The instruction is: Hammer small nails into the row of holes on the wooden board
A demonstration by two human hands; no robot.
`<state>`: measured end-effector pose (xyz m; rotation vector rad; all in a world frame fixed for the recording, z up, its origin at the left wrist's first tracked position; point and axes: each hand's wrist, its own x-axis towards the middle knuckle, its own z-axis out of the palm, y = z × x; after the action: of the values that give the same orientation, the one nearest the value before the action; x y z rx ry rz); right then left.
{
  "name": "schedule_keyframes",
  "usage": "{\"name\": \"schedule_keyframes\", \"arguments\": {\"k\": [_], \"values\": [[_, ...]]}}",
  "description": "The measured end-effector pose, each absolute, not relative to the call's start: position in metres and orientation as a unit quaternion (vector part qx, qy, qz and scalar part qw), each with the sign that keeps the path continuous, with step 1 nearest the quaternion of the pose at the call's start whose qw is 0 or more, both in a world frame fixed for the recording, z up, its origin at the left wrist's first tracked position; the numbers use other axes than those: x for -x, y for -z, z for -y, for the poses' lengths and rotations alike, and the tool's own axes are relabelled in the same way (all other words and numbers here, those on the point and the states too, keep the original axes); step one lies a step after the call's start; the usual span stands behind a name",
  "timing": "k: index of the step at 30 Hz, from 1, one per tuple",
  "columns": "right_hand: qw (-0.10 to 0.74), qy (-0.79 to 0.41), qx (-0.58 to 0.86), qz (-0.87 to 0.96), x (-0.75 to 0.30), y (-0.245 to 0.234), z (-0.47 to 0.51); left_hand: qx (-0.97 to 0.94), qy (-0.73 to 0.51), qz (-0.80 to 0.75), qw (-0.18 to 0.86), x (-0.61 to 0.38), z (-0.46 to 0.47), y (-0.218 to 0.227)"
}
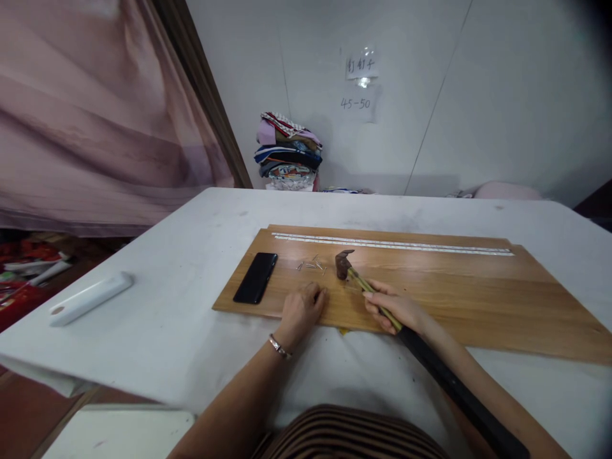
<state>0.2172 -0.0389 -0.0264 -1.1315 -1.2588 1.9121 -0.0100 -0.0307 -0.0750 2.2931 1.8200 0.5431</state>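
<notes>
The claw hammer slants from its black grip by the body up-left to the head resting on the wooden board. The right hand is closed round the shaft, high up. It looks rigid and head-heavy, so the black grip probably suits swinging better. The left hand lies curled on the board; I cannot tell whether it pinches anything. The loose nails lie just beyond it.

Bright, even indoor light from above. Small glare on taped wall note. Soft, faint shadows on counter. Bowed edges, dark vignetted right corners.

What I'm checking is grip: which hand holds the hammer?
The right hand: it grips the hammer by its handle, while the left hand rests on the wooden board.
</notes>
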Motion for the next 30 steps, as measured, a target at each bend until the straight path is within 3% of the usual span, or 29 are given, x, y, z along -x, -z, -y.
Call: {"name": "schedule_keyframes", "arguments": {"k": [30], "values": [[0.288, -0.727, 0.413, 0.467, -0.2187, 0.0255, 0.0396, -0.770, -0.178, -0.608, 0.075, 0.0094, 0.0318, 0.0722]]}}
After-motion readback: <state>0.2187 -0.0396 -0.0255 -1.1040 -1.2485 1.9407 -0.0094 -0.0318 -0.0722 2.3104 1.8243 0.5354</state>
